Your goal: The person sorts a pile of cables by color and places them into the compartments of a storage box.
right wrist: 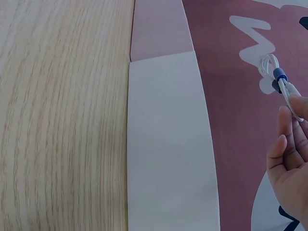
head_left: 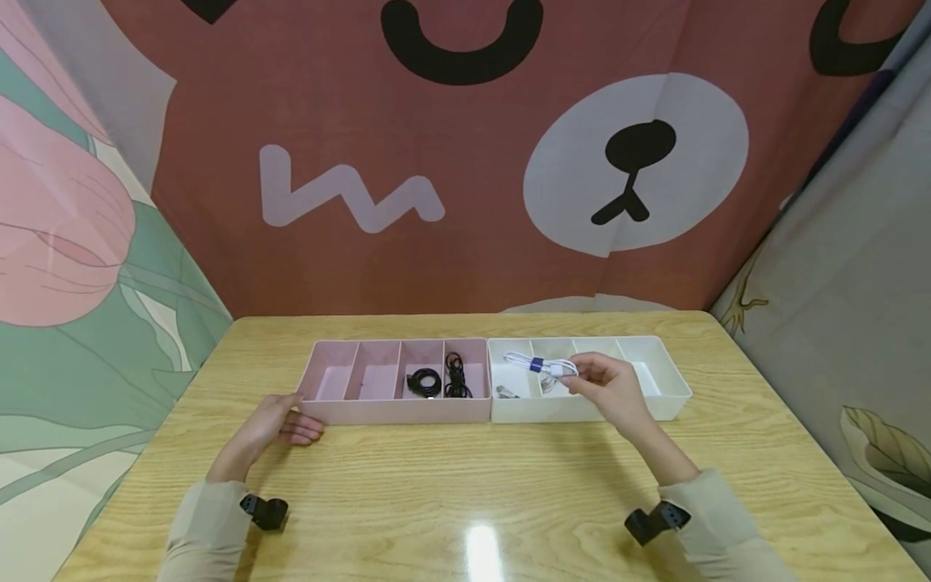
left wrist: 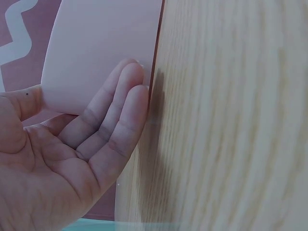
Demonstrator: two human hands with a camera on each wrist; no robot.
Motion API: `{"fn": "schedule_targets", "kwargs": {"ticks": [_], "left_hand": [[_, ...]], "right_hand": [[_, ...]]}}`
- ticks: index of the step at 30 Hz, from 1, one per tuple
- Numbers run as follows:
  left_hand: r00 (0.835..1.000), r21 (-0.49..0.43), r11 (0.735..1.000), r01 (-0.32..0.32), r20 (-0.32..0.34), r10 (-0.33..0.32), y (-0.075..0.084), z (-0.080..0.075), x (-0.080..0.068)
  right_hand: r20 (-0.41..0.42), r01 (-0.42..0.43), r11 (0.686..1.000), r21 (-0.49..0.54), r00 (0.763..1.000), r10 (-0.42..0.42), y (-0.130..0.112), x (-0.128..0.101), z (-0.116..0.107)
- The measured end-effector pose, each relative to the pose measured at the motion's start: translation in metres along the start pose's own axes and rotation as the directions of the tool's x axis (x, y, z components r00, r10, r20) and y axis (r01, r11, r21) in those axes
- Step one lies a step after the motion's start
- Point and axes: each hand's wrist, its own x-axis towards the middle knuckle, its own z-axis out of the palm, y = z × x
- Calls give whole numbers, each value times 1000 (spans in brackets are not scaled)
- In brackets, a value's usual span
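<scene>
My right hand [head_left: 612,394] pinches a bundled white cable [head_left: 547,365] between thumb and fingertips, above the left part of the white divided box [head_left: 582,409]. A dark blue tie wraps the cable's middle; the right wrist view shows the loops of this white cable [right wrist: 267,67] held above the box rim. At the left front corner of the pink divided box [head_left: 407,412] rests my left hand [head_left: 271,427]. Its thumb is at the rim and its fairly straight fingers lie against the front wall, as the left hand [left wrist: 82,139] shows in the left wrist view.
Both boxes stand end to end on a wooden table [head_left: 407,501]. A coiled black cable [head_left: 424,381] and a bundled black cable [head_left: 456,377] lie in the pink box's two right compartments. A white cable [head_left: 507,392] lies in the white box's leftmost compartment. Printed cloth [head_left: 349,267] hangs behind.
</scene>
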Motion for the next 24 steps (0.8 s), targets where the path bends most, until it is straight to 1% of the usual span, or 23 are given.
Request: {"fn": "schedule_targets", "kwargs": {"ticks": [6, 13, 17, 21, 24], "left_hand": [[1000, 0, 1000, 1, 3, -1, 1, 0, -1], [1000, -2, 1000, 10, 3, -10, 1, 0, -1], [1000, -10, 1000, -2, 11, 2, 1, -1, 0], [1000, -17, 1000, -12, 20, 12, 1, -1, -1], [1000, -17, 1000, -14, 21, 15, 1, -1, -1]], "right_hand": [[-30, 18, 1000, 1, 999, -18, 2, 1, -7], [-72, 3, 1000, -20, 997, -4, 5, 0, -13], [-76, 8, 1000, -19, 997, -9, 6, 0, -15], [-89, 30, 999, -15, 996, -31, 10, 0, -19], [-104, 36, 999, -29, 994, -39, -1, -2, -21]]}}
